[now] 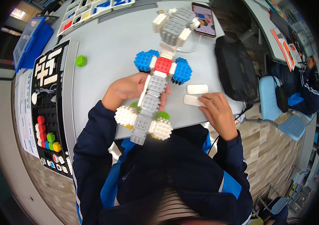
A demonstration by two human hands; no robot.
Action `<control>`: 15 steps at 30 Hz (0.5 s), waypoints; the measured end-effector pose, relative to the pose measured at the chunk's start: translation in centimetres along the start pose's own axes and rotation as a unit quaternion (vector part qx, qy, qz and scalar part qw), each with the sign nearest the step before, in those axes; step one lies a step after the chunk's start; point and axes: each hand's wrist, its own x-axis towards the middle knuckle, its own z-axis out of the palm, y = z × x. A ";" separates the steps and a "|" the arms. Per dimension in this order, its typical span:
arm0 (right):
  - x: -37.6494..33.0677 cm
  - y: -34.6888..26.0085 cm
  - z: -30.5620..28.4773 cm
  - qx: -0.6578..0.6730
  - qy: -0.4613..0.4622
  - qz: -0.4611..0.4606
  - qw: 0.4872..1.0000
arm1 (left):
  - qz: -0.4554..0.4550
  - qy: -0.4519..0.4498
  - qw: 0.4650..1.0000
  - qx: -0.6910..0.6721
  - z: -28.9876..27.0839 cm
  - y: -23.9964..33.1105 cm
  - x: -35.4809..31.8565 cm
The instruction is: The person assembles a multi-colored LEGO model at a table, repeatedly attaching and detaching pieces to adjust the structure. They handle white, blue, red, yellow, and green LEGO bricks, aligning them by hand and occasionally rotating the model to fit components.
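My left hand (131, 89) is wrapped round the middle of a long model built from studded blocks (151, 103), holding it up over the near table edge. The model has a grey spine, a red cube (163, 65) between two blue block clusters (143, 61), and white clusters (162, 129) with green bits at the near end. Grey and white blocks (177, 26) form its far end. To the right, my right hand (216, 112) has its fingertips closed on the end of a white flat rounded piece (192, 100). A second such white piece (197, 89) lies just beyond it.
A green block (80, 60) sits on the table at left, beside a black tray of blocks (50, 112). Behind are a white sorting tray (88, 17) and a blue case (34, 43). A phone (203, 19) and black mesh bag (235, 69) lie right; another person sits beyond.
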 end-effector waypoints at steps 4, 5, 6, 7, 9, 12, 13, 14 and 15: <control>-0.6 1.0 -0.4 0.005 0.005 0.009 1.000 | 0.036 0.118 0.991 -0.048 1.7 -1.9 -0.5; -0.5 1.1 -0.4 0.011 0.007 0.017 1.000 | 0.041 0.124 0.990 -0.060 1.6 -2.1 -0.6; -0.5 1.1 -0.5 0.018 0.011 0.023 1.000 | 0.041 0.084 0.994 -0.064 1.1 -2.1 -0.4; -0.4 1.0 -0.7 0.015 0.003 0.026 1.000 | 0.029 0.067 0.996 -0.050 0.6 -1.9 -0.5; 0.0 0.9 -1.3 0.013 -0.014 0.028 0.999 | 0.012 0.036 0.999 -0.020 -0.2 -1.7 -0.9; 0.8 0.7 -2.2 0.036 -0.044 0.055 0.997 | 0.068 0.062 0.996 -0.021 0.1 -2.1 -1.5; 1.2 0.6 -2.1 0.032 -0.028 0.052 0.998 | 0.074 0.065 0.995 -0.021 0.3 -2.1 -1.6; 1.8 0.6 -1.6 0.028 -0.010 0.050 0.998 | 0.079 0.069 0.994 -0.021 0.6 -2.1 -1.8; 2.4 0.6 -1.1 0.025 0.005 0.051 0.998 | 0.082 0.077 0.993 -0.019 0.9 -1.9 -2.0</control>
